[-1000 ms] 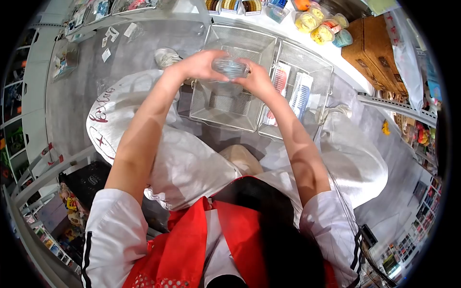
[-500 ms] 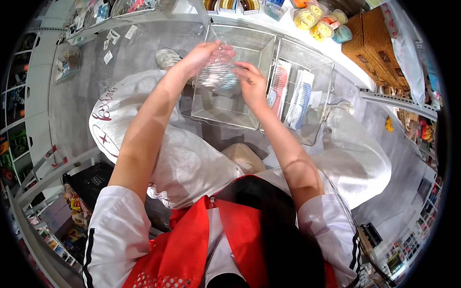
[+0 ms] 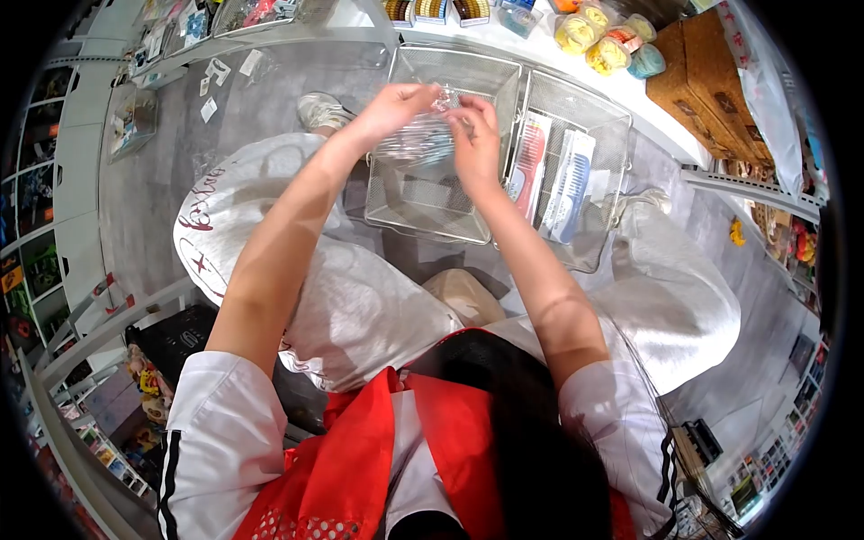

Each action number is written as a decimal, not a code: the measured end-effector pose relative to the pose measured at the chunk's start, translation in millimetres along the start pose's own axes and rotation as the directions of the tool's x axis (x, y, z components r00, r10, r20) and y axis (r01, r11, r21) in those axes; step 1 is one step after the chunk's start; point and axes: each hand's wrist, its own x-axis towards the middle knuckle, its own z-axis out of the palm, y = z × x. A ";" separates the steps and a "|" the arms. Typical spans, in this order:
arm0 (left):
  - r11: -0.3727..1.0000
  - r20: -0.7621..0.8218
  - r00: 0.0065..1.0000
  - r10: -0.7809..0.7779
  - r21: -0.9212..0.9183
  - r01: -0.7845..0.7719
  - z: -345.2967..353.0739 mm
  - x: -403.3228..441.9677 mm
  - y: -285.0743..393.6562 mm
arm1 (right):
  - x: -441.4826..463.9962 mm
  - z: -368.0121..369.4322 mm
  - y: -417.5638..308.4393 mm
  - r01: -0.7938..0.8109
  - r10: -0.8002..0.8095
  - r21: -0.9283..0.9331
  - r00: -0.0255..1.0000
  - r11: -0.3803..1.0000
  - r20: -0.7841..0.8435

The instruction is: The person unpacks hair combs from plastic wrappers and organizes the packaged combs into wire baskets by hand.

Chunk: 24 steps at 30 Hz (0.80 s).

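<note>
The left hand [image 3: 396, 108] appears to pinch the top of a clear plastic packet of shiny, silvery thin pieces [image 3: 416, 142], while the right hand [image 3: 477, 135] curls its fingers close beside it; whether they grip is unclear. The packet hangs over the left silver wire-mesh basket [image 3: 430, 205], not yet set down. In the adjoining right wire-mesh basket [image 3: 605, 115], a coral comb [image 3: 529, 166] and a blue comb [image 3: 569, 184] already lie packaged. Both baskets stand on grey flooring [image 3: 148, 216], near a white counter [image 3: 547, 61] bearing yellow tubs [image 3: 576, 34] and a brown box [image 3: 697, 90].
</note>
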 end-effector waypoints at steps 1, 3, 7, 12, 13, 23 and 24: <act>0.973 0.005 0.985 0.175 0.155 -0.174 2.5 -4.3 0.9 | 3.5 1.7 0.7 -0.027 0.028 0.030 0.999 0.999 -0.032; 0.762 0.098 0.866 0.490 0.434 -0.480 9.7 -14.5 1.7 | 11.1 0.5 7.0 -0.211 0.206 0.198 0.978 0.957 0.044; 0.811 -0.058 0.932 0.357 0.515 -0.278 8.8 -13.9 -1.3 | 17.2 -2.1 11.6 -0.293 0.272 0.139 0.950 0.946 0.152; 0.996 -0.064 0.998 -0.020 -0.087 0.014 6.1 9.1 -33.4 | 21.4 -1.2 18.5 -0.577 0.533 0.145 0.807 0.804 0.254; 0.980 -0.037 0.993 -0.108 -0.173 0.100 6.1 8.7 -33.4 | 20.7 -1.5 20.4 -0.647 0.588 0.170 0.753 0.744 0.294; 0.762 0.358 0.790 -0.498 -0.253 0.596 -5.0 15.5 -67.8 | 2.2 -40.8 -35.6 0.594 -0.218 -0.181 0.536 0.784 0.816; 0.751 0.420 0.770 -0.480 -0.258 0.608 -4.8 19.3 -80.2 | -2.5 -40.9 -36.1 0.618 -0.187 -0.194 0.496 0.762 0.848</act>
